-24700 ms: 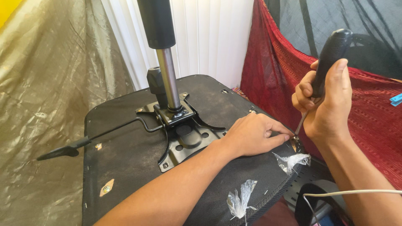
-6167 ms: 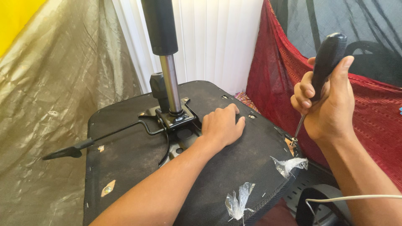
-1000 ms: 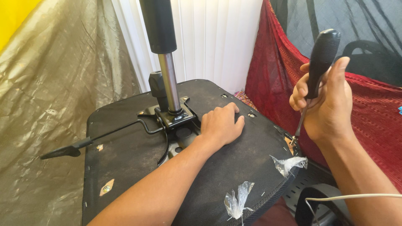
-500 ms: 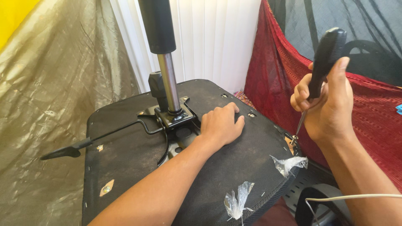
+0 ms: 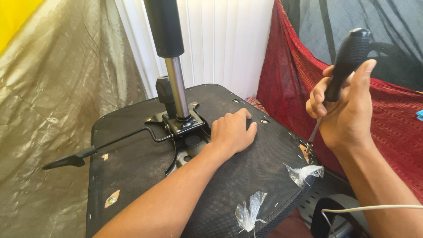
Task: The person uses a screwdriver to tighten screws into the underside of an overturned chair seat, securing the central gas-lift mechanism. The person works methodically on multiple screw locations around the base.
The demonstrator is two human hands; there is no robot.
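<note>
Right hand [image 5: 348,114] fingers [image 5: 318,98] clenched round the smooth, rounded black handle of a screwdriver [image 5: 346,59]; thin steel shank slanting down to the right edge of the upturned chair seat [image 5: 145,163], tip at a torn spot in the cover. Left hand [image 5: 232,132] fingers [image 5: 243,118] released, spread flat, palm down on the coarse black woven fabric, gripping nothing, just beside the glossy black metal mounting plate [image 5: 180,125]. Polished chrome gas cylinder [image 5: 176,88] upright from that plate, matt black sleeve above. Bent black lever [image 5: 88,152] out to the left. Crumpled clear plastic scraps [image 5: 249,211] stapled along the near edge. Red woven cloth [image 5: 286,75] right, creased olive sheet [image 5: 57,97] left. Against half a second earlier: handle tipped slightly more to the right, left hand unmoved.
</note>
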